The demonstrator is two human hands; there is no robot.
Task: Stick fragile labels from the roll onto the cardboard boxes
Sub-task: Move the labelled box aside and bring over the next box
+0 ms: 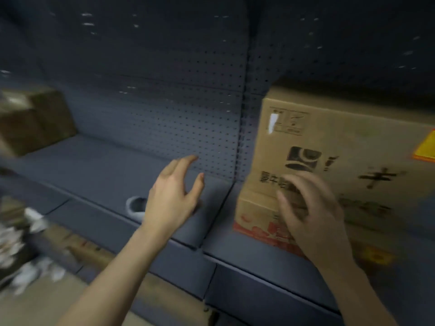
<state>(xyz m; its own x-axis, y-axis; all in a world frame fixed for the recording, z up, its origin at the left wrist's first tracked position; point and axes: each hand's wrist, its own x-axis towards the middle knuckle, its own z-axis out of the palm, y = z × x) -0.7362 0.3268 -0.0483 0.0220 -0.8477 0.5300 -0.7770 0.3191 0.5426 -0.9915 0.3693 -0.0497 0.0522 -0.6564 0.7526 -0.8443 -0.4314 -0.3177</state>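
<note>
The cardboard box (341, 142) stood on the shelf (94, 165), a yellow label (426, 147) on its front. Before it the right hand (313, 212) spread empty fingers wide; left of it, the left hand (174, 196) hung slack and empty beside a white roll (136, 205).

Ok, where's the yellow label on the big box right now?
Head view, far right edge: the yellow label sits on the front of the cardboard box, up and right of the right hand, partly cut off by the frame.

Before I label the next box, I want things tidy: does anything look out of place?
Crumpled white scraps lie scattered low on the left, below the shelf, like litter. The cardboard box on the right looks intact, though the picture is blurred.
</note>
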